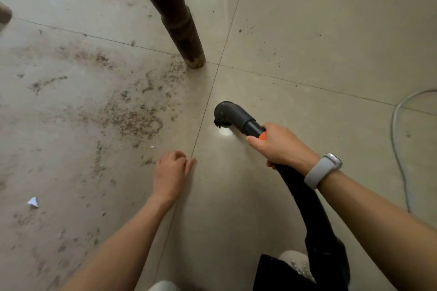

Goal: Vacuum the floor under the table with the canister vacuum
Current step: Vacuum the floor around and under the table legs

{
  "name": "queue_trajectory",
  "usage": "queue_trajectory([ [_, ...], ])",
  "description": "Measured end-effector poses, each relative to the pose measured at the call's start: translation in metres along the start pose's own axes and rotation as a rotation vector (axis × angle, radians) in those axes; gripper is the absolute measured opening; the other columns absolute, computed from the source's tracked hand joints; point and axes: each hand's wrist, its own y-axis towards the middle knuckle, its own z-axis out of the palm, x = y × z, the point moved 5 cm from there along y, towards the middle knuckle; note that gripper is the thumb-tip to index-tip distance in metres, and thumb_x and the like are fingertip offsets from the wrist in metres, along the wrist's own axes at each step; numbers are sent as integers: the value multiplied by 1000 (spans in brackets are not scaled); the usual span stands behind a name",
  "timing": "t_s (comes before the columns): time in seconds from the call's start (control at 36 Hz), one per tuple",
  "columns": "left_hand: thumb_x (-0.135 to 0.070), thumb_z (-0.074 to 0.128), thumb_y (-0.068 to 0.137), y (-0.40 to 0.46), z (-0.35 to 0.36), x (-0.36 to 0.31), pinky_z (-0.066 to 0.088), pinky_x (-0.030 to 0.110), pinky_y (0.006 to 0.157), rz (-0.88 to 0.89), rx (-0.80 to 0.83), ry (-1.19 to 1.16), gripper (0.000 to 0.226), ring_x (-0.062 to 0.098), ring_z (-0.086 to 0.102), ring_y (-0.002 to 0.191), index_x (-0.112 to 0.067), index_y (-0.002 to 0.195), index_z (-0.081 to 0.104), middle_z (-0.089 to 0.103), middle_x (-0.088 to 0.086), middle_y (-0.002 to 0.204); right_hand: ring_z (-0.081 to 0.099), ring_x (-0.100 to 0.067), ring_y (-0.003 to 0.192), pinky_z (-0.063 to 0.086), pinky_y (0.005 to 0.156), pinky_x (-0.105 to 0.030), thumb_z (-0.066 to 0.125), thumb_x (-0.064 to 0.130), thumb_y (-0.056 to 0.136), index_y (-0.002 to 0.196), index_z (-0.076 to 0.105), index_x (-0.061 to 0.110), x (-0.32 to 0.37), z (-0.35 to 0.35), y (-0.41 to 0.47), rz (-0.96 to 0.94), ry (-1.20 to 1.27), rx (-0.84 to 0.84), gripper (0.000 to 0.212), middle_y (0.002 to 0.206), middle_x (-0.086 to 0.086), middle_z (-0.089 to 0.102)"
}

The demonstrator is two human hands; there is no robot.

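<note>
Tiled floor (307,30) spreads around the table leg (175,23), dirt (127,116) gathered left of it. Your right hand (281,146) grips the vacuum nozzle (233,116), angled low toward that dirt; your left hand (171,173) rests loosely curled and empty on the floor, likely bracing you.

Got my right hand (281,146) wrapped round the vacuum hose (307,203) just behind the black nozzle (230,113), which points down at the tile floor (307,30) near a bright glare spot. Left hand (171,175) is down on the floor, fingers loosely curled, holding nothing. Crumbs and dirt (132,118) are spread left of the nozzle, up to the dark table leg (175,19). Paper scrap (33,202) far left, grey cord (399,149) on the right.
</note>
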Motion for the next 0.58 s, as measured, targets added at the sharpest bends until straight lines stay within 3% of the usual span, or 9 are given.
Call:
queue_trajectory([
  [0.14, -23, 56, 95, 17, -31, 26, 49, 36, 78, 48, 81, 1, 26, 33, 61, 89, -4, 93, 72, 63, 14, 100, 69, -26, 65, 56, 62, -34, 49, 34, 93, 89, 50, 10, 73, 9, 29, -112, -142, 18, 25, 65, -5, 59],
  [0.25, -31, 43, 101, 27, -53, 32, 42, 28, 88, -150, 291, -112, 36, 25, 57, 108, -9, 124, 59, 59, 10, 121, 65, -23, 60, 55, 63, -32, 51, 33, 92, 84, 51, 10, 113, 17, 37, -152, -122, 56, 24, 64, -4, 58],
  [0.31, -34, 38, 102, 28, -61, 30, 45, 31, 91, -328, 362, -338, 40, 23, 59, 106, -7, 124, 57, 63, 10, 119, 66, -24, 64, 54, 64, -32, 55, 35, 91, 87, 55, 8, 119, 22, 34, -165, -73, 87, 27, 67, -4, 59],
  [0.36, -41, 35, 102, 22, -65, 22, 48, 35, 91, -560, 418, -750, 45, 19, 61, 96, -7, 123, 55, 65, 6, 107, 66, -24, 64, 55, 60, -32, 60, 35, 88, 106, 56, 8, 116, 30, 26, -166, 46, 123, 33, 79, -6, 62],
  [0.42, -47, 33, 100, 15, -64, 7, 49, 34, 87, -686, 478, -1041, 48, 16, 62, 94, -10, 124, 51, 67, 4, 103, 67, -24, 64, 57, 58, -35, 64, 35, 84, 122, 43, 13, 104, 38, 16, -136, 160, 147, 49, 93, -6, 62],
  [0.5, -53, 36, 97, 13, -60, -22, 49, 34, 87, -690, 545, -1323, 46, 16, 64, 95, -16, 121, 49, 69, 2, 101, 65, -24, 60, 56, 49, -30, 65, 28, 84, 133, 29, 20, 87, 48, -6, -155, 262, 128, 61, 95, -5, 58],
  [0.58, -45, 45, 96, 23, -61, -52, 49, 35, 92, -619, 539, -1544, 38, 20, 64, 97, -13, 107, 62, 70, 7, 103, 62, -17, 56, 49, 44, -22, 65, 26, 85, 134, 28, 21, 74, 53, -26, -204, 251, 80, 61, 89, -1, 56],
])
